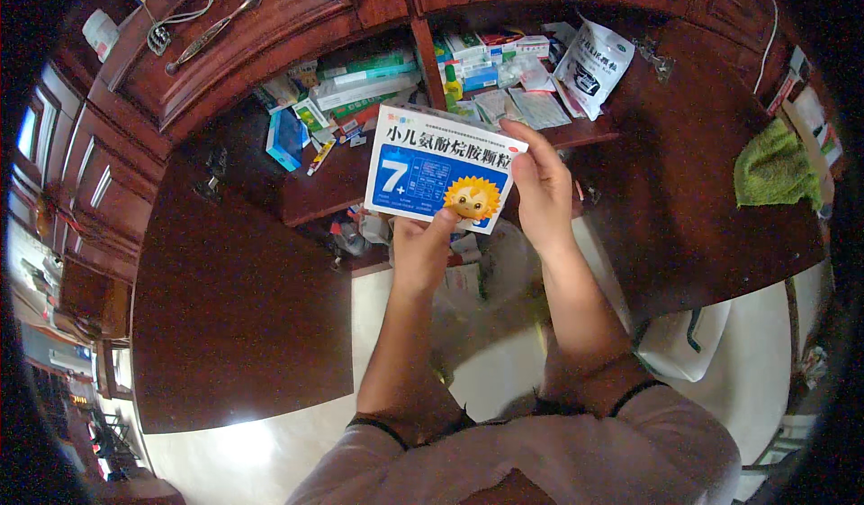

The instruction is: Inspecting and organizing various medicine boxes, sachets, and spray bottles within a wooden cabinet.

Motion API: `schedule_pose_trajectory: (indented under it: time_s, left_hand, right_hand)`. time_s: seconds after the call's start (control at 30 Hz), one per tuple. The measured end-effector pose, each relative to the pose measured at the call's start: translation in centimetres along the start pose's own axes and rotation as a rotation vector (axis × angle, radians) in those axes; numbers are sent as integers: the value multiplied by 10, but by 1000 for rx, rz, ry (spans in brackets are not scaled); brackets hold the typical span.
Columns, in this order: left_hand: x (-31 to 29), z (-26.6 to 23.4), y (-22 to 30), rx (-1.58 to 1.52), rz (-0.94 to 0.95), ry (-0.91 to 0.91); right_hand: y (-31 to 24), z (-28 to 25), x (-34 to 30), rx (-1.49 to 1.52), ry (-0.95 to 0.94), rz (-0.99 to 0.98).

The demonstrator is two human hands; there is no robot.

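Note:
Between my two hands I hold up a flat white and blue medicine box [423, 176] with a yellow sun-like cartoon figure on its front. My left hand [421, 251] grips its lower edge, thumb on the front face. The fingers of my right hand [543, 185] are closed on the box's right end, near the top corner. Behind the box lies an open cabinet shelf [576, 133] full of medicine packs. On its right side stands a white pouch [594, 68] with dark print. A blue box [287, 139] and a small yellow tube box [319, 157] lie on the left side.
Open dark wooden cabinet doors [243, 316] spread out low on both sides. A green cloth [776, 167] hangs at the far right. Near my right forearm is a white bin-like container [688, 343]. Below the shelf, a lower compartment holds assorted items [373, 228].

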State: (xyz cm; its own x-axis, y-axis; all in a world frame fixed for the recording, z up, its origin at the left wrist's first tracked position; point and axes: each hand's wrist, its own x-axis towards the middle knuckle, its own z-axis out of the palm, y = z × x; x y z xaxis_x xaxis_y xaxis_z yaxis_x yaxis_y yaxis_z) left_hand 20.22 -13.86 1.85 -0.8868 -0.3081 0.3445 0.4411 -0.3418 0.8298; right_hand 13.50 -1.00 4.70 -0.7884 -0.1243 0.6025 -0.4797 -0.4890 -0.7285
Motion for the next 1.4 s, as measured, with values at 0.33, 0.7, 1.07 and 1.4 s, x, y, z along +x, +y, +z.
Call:
schedule_pose_trajectory:
  time_s: [0.33,0.7,1.07,1.4]
  left_hand:
    - [-4,-2,-1,48,-59,-27]
    - [-1,-3,-7,-78,-110,-53]
    - [-3,0,0,-103,-117,-21]
    - [-3,-2,0,-97,-125,-19]
  right_hand:
    - [-7,1,0,-81,-7,61]
    - [-6,5,-3,-180,-49,-159]
    - [-5,6,-5,-216,-96,-168]
    - [-1,8,-5,-176,-110,-125]
